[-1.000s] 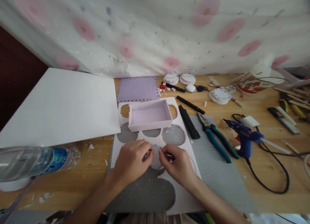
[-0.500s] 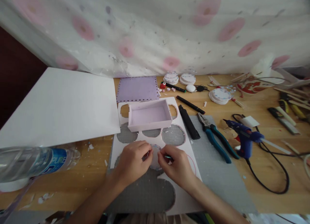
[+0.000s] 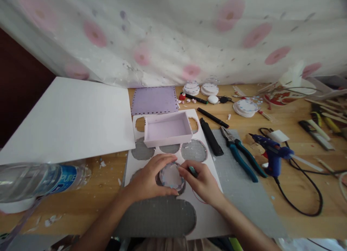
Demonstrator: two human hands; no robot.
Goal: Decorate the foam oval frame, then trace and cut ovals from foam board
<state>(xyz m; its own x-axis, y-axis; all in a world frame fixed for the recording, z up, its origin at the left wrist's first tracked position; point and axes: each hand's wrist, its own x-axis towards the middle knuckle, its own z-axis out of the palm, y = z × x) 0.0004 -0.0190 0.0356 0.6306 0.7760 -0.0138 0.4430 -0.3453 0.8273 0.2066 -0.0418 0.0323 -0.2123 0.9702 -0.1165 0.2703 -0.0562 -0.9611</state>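
Note:
My left hand (image 3: 150,180) curves its thumb and fingers around a white disc (image 3: 170,177) with bluish marks along its rim. A dark gap borders the disc where it sits over a round hole in the white board (image 3: 206,218). Pinched in my right hand (image 3: 202,180) is a slim tool with a teal end (image 3: 193,170); its tip is at the disc's right edge and its kind is hidden by the fingers. Just beyond both hands, a pale lilac open box (image 3: 168,130) rests on the board, among several other cut-out holes.
Right of the board lie teal-handled pliers (image 3: 240,155), a black cutter-like tool (image 3: 211,137) and a blue glue gun (image 3: 273,149) with its cord. Stacked white discs (image 3: 246,107) stand further back. At left are a water bottle (image 3: 40,182) and a large white sheet (image 3: 78,120).
My left hand has opened out from a pinch to wrap around the disc, which now shows more fully. My right hand has shifted slightly right, and more of the teal end is visible.

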